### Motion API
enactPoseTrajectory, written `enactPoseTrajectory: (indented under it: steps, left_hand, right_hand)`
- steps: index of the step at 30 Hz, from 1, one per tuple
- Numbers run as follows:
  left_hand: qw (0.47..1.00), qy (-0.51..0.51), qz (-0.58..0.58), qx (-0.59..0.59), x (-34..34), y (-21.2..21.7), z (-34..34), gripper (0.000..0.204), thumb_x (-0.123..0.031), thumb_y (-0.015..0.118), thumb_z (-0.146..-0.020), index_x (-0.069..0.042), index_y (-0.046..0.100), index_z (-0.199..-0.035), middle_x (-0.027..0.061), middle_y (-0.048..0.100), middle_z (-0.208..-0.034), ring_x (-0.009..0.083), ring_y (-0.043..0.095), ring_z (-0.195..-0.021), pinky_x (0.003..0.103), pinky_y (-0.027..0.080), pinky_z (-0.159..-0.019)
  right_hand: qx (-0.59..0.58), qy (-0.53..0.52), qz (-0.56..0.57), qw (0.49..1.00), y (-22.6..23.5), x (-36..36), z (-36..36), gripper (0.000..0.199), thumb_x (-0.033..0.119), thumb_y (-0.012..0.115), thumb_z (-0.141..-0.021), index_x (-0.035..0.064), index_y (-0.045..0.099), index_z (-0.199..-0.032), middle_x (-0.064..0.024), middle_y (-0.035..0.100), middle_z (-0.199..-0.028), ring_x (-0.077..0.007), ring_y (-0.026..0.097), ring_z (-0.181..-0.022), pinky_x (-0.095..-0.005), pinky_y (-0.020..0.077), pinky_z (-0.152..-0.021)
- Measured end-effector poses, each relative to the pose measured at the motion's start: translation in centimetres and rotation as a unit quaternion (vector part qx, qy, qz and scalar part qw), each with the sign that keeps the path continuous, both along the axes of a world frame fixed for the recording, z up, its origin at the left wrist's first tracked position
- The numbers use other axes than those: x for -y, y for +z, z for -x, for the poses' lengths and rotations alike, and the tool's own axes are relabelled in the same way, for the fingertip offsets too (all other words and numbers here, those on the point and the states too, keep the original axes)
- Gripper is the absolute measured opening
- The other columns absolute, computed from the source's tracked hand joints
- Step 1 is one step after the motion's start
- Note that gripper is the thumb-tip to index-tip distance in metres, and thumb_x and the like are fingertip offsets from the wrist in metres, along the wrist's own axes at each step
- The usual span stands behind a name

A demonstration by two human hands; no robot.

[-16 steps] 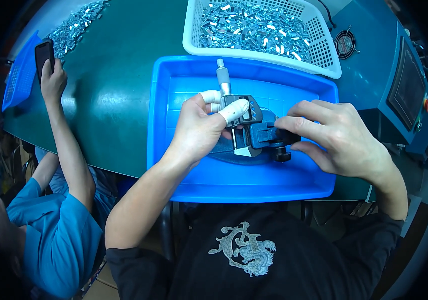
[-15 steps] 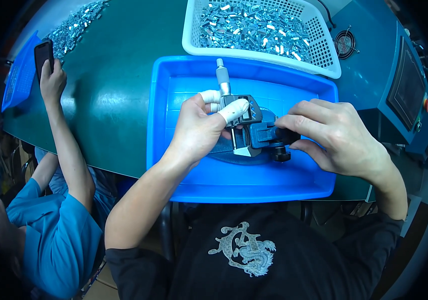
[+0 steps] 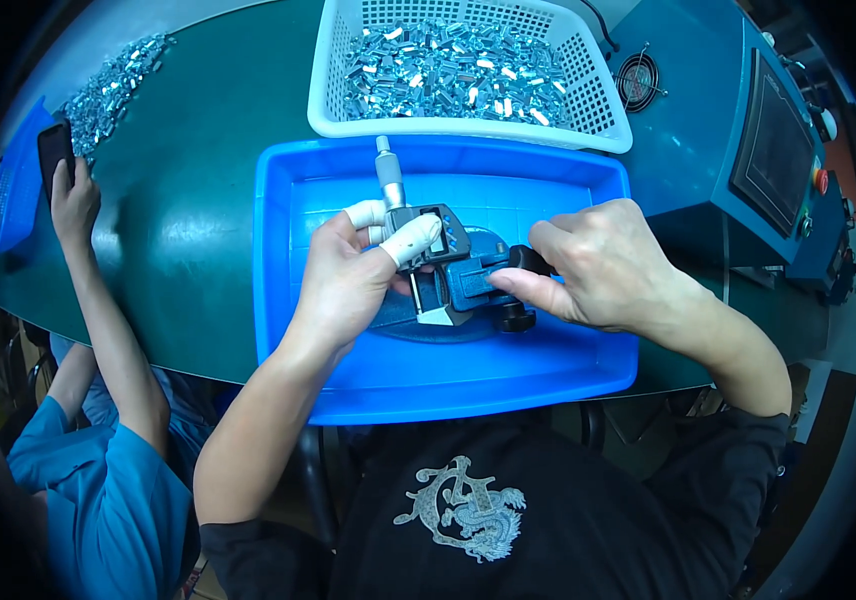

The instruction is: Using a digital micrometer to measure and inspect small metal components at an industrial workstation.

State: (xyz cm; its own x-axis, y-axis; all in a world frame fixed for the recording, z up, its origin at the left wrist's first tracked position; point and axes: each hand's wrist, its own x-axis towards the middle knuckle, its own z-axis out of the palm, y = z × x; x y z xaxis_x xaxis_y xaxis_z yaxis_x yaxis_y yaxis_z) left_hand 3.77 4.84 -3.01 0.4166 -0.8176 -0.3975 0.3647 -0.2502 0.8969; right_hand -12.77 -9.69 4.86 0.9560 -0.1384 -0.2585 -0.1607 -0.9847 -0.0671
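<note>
My left hand (image 3: 333, 285), with white covers on some fingertips, grips a digital micrometer (image 3: 453, 243). Its silver thimble points away from me. The micrometer's frame sits at the jaw of a blue micrometer stand (image 3: 470, 287), whose round base rests inside a blue plastic tray (image 3: 428, 405). My right hand (image 3: 608, 265) is closed around the right side of the stand's clamp, its thumb pressed against it and its fingers at a black knob (image 3: 526, 262). A second black knob (image 3: 515, 320) shows below the thumb.
Behind the tray stands a white perforated basket (image 3: 468, 130) full of small shiny metal parts. A teal machine with a screen (image 3: 773, 145) is at the right. At the left, another person's hand (image 3: 76, 210) holds a phone (image 3: 56, 155) near a metal-parts pile (image 3: 118, 90) and a blue basket (image 3: 18, 190).
My right hand has shifted its hold on the clamp, the thumb now lying along its side. The whole view has moved slightly; my left hand keeps the micrometer.
</note>
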Motion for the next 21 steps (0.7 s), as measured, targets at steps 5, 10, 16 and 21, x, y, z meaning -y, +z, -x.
enactPoseTrajectory:
  steps: [5,10,16,21]
  left_hand:
    - [1.000,0.004,-0.013,0.010,-0.2,0.1,-0.1,0.028,-0.023,0.071,-0.083,-0.002,0.060,-0.098,0.0044,0.066,-0.083,0.0082,0.062,-0.070,0.020,0.045,-0.052]
    - [1.000,-0.008,-0.010,0.013,0.1,0.4,0.0,0.023,-0.023,0.065,-0.087,-0.004,0.061,-0.099,0.0026,0.065,-0.080,0.0060,0.061,-0.066,0.019,0.047,-0.054]
    - [1.000,0.006,-0.008,-0.007,0.1,0.5,-0.2,0.024,-0.022,0.065,-0.087,-0.002,0.060,-0.099,0.0046,0.065,-0.079,0.0085,0.062,-0.069,0.020,0.046,-0.054]
    - [1.000,0.001,-0.007,-0.006,0.2,0.9,0.0,0.022,-0.020,0.064,-0.088,-0.002,0.060,-0.098,0.0053,0.066,-0.080,0.0088,0.062,-0.068,0.020,0.046,-0.054]
  right_hand:
    - [0.162,0.090,-0.040,0.982,0.5,0.4,0.0,0.047,0.046,0.067,-0.078,0.0032,0.058,-0.095,-0.0072,0.053,-0.067,-0.0227,0.057,-0.058,-0.0327,0.0426,-0.047]
    - [0.119,0.124,-0.073,0.982,0.9,0.3,0.2,0.042,0.034,0.073,-0.074,0.0041,0.058,-0.099,-0.0052,0.054,-0.067,-0.0202,0.057,-0.059,-0.0316,0.0434,-0.048]
    - [0.170,0.115,-0.064,0.977,-0.2,0.3,0.1,0.035,0.034,0.070,-0.078,0.0026,0.058,-0.088,-0.0050,0.054,-0.058,-0.0204,0.056,-0.053,-0.0316,0.0417,-0.045]
    - [0.071,0.002,-0.026,0.997,0.0,-0.5,-0.1,0.037,0.037,0.070,-0.079,0.0024,0.055,-0.077,-0.0080,0.054,-0.054,-0.0209,0.055,-0.047,-0.0311,0.0398,-0.041]
